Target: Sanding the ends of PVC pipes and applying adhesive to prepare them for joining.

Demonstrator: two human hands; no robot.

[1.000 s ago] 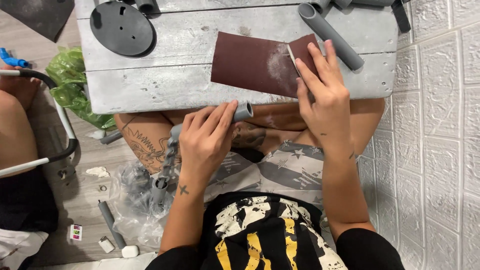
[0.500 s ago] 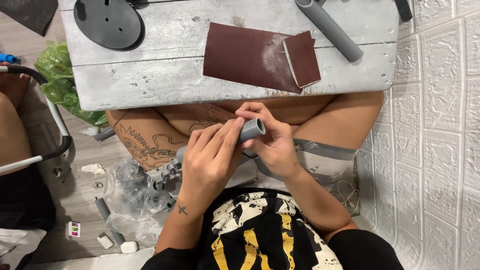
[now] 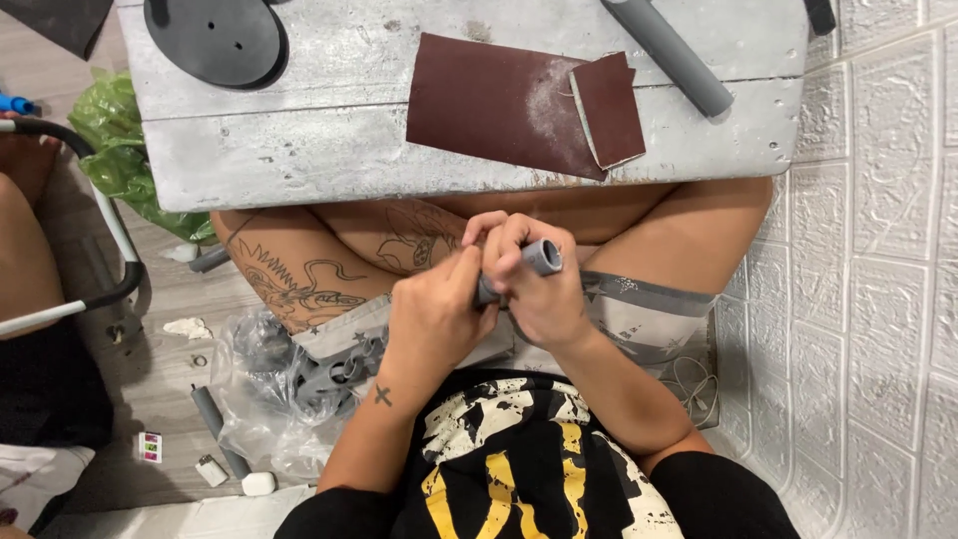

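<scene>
Grey pipe piece point(image 3: 527, 268) now clenched mid-frame by left hand point(image 3: 434, 321) and right hand point(image 3: 534, 289), withdrawn from folded sandpaper point(image 3: 607, 108) upper right, sanding apparently paused.

Small white card point(image 3: 150, 446) with coloured squares on floor, lower left; clear plastic bag point(image 3: 261, 399) beside it.

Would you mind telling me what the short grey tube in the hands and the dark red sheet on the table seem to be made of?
The short grey tube, held by both the left hand and right hand, looks like matte plastic pipe: even grey, a thick wall at the open end. The dark red sheet looks like sandpaper: dull, flat, dusted pale where rubbed. The table seems to be worn, pale-painted wood.
</scene>
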